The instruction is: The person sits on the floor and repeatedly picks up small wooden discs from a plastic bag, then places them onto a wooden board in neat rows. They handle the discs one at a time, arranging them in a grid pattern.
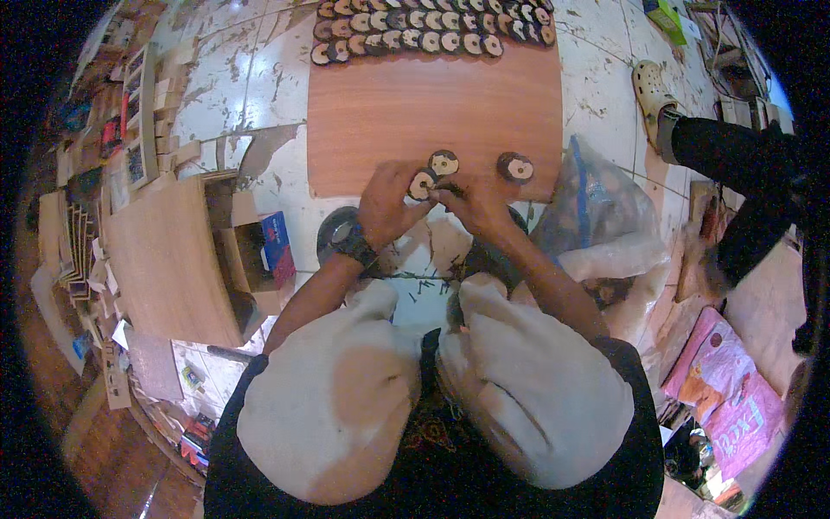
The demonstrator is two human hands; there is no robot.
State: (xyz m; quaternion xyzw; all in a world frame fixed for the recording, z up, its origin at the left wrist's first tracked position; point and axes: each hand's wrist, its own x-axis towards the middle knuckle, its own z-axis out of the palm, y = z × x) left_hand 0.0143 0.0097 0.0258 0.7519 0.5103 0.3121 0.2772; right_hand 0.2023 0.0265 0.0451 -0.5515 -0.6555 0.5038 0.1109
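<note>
Left grip [386, 203] is closed, thumb and fingers set around the rim of one held disc [421, 184], dark-edged and pale-faced. My right grip [475, 203] is drawn in to a fingertip pinch at the lower right side of that disc; I cannot tell whether a small part sits between those tips.

Caution: the held disc may turn or slip if my right fingertips press off-centre, because my left hold appears to cover only part of the rim. A slip here could send the disc off the near edge of the wooden board [432, 108] to the floor.

Position: the held disc lies at the left fingertips, between my two hands, its pale face visible and its small centre mark uncovered. It is over the near edge of the board; its clearance is not readable from this view.

Just beyond it lies a loose disc [444, 162]; a forward knock from my knuckles could push it away. Another disc [516, 168] sits farther right, apart from both hands. At the far end, rows of discs [424, 41] stand well clear of my reach.
</note>
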